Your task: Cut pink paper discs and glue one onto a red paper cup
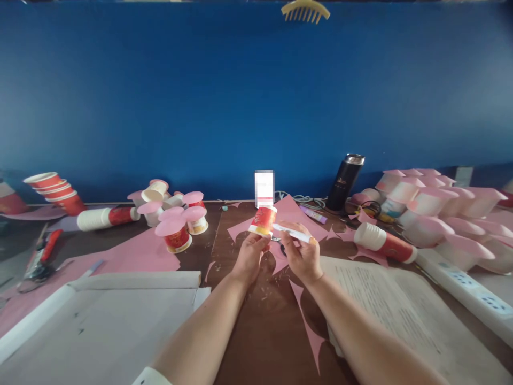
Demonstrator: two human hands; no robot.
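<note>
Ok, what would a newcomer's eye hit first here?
Probably the heap of pink-topped cups at the right, against the big blue panel behind everything. Then the middle: the left hand holds a red paper cup, the right hand a white pen-like stick beside it.

Left hand holds red paper cup. Right hand grips thin white tube, tip close to cup. Pink paper under and behind hands. Left of hands: cups with round pink tops, big white box. Right of hands: printed sheet, stacked cups lying down, many pink-topped cups. Black bottle behind right hand. Blue wall past both hands, yellow comb high up.
</note>
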